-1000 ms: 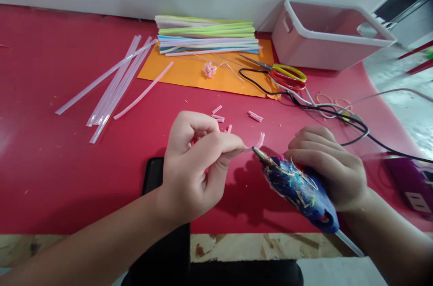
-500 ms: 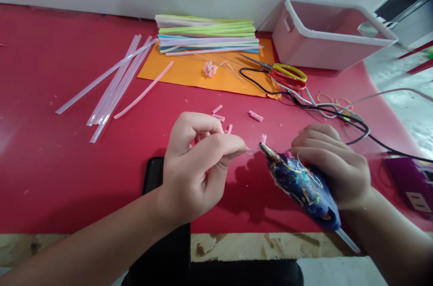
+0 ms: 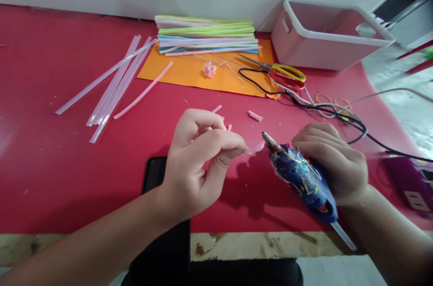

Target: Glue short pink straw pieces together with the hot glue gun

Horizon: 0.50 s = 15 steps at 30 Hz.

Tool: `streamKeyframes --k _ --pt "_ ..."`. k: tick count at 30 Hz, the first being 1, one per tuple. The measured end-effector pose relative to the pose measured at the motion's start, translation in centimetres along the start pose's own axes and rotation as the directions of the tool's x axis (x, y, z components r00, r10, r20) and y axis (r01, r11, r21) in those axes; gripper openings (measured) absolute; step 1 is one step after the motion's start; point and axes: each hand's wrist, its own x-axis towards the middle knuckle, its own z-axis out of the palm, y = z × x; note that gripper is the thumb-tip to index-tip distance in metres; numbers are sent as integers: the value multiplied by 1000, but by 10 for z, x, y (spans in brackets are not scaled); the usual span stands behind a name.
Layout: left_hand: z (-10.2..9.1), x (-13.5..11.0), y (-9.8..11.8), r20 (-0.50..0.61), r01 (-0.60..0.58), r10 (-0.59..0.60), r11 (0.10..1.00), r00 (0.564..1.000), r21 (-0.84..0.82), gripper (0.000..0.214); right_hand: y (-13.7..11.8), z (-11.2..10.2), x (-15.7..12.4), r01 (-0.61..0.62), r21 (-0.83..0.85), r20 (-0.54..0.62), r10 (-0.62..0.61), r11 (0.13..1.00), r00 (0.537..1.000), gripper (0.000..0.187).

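Left hand (image 3: 198, 164): thumb and index fingers pinched together on one end of a small pink strip (image 3: 254, 148); the other fingers curl toward the palm.
Pink strip: held above the red desk (image 3: 50, 164), its free end near the tip of the glue gun (image 3: 301, 182); I cannot tell whether the two touch.
Right hand (image 3: 331, 162): fingers wrapped around the gun's handle, their ends hidden behind its body.
Glue gun: blue, smeared with stringy residue, tilted so the metal nozzle points up and left; a clear glue stick (image 3: 344, 236) juts from the rear.
Cut bits: short pink pieces (image 3: 255, 116) lie beyond the hands, some partly hidden by the left one.
Straws: pale translucent ones (image 3: 115, 87) at left, a curved pink one (image 3: 145, 91) beside them, a multicoloured bundle (image 3: 206, 32) at the back.
Orange sheet (image 3: 182, 74): under part of the bundle, with a small pink flower (image 3: 209, 70) on it.
Scissors (image 3: 287, 81): red and yellow handles, near the pale pink bin (image 3: 314, 49).
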Motion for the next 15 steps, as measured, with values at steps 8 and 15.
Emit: streamKeyframes --k 8,15 --pt "0 -3 -1 -4 11 -11 1000 1000 -14 17 6 -5 -1 -160 -239 261 222 958 940 48" --pt "1 -1 -2 27 -74 76 996 997 -51 19 18 -15 -2 -188 -250 327 265 950 907 39"
